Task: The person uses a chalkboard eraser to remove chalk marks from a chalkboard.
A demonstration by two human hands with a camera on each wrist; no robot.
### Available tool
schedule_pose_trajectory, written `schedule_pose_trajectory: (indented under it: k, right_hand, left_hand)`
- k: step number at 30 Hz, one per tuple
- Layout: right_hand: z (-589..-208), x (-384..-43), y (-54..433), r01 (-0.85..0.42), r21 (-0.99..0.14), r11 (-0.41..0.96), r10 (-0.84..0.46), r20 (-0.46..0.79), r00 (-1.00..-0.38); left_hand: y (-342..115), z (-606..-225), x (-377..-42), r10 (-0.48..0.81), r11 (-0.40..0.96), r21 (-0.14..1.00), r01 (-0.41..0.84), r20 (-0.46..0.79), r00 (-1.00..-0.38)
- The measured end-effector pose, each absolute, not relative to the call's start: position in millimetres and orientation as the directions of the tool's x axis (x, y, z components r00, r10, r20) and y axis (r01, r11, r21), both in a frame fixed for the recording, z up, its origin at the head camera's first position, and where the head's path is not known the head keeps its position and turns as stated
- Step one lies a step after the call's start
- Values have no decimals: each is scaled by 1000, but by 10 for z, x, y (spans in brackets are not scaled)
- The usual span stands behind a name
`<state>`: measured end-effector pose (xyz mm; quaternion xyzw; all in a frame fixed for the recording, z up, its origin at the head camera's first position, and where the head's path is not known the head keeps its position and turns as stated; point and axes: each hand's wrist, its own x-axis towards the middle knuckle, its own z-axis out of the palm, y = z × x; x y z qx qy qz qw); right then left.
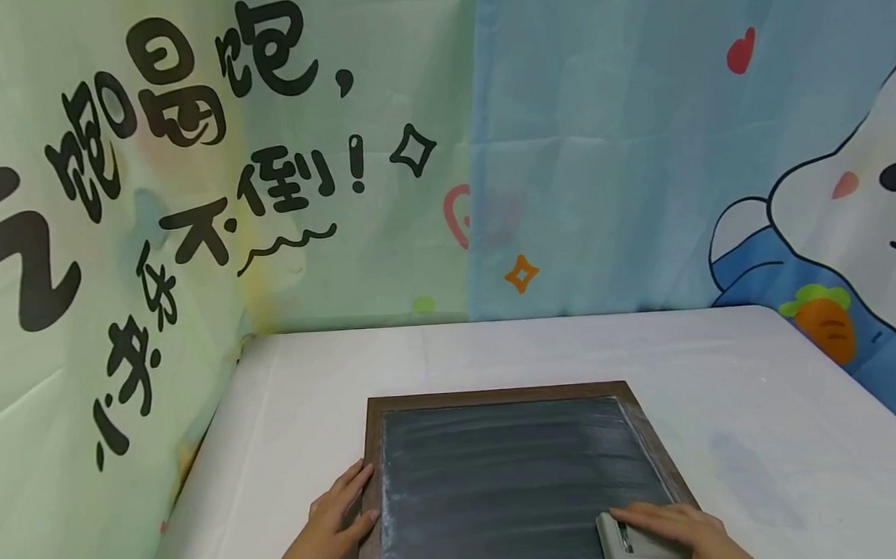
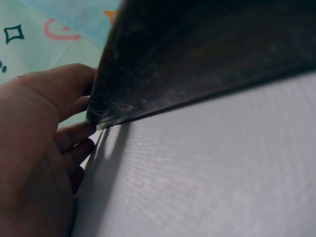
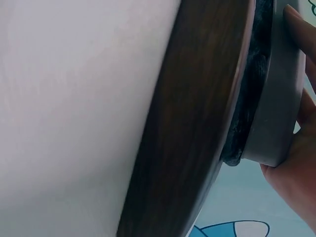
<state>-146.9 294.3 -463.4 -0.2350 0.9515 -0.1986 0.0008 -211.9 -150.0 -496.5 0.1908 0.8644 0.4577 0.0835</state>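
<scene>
A blackboard in a brown wooden frame lies on the white table, its dark surface streaked with faint chalk dust. At its left edge my left hand touches the frame, fingers along the outer side and thumb near the top; the left wrist view shows the fingers against the frame's side. My right hand grips a grey chalkboard eraser by its back, over the board's lower right part. In the right wrist view, the eraser's dark felt faces the board beside the frame.
The white table extends around the board, with a faint grey smudge to the right. Behind it hang a green cloth with black characters and a blue cloth with a cartoon bear.
</scene>
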Motion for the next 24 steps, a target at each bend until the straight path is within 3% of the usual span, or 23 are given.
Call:
schedule_pose_trajectory:
  k: [4,11,17,24]
  right_hand:
    - [-4635,-1467,2901,-462,-375,804,-455,113,-883]
    - [-4667,-1467,2761,-573,-320,755,-504,276,-818]
    - [-4659,-1509,2640,-575,-413,706,-537,217,-815]
    - [-4675,-1523,2389,-604,-442,663,-555,253,-793]
  left_hand:
    - [-1504,-4945,-2116,408,508,820,264,41,-912]
    - [-1522,-5006,-2128,412,500,800,332,118,-904]
    - [-1519,-5003,-2138,400,496,810,313,107,-910]
    - [-1511,-4955,-2129,385,525,812,255,40,-922]
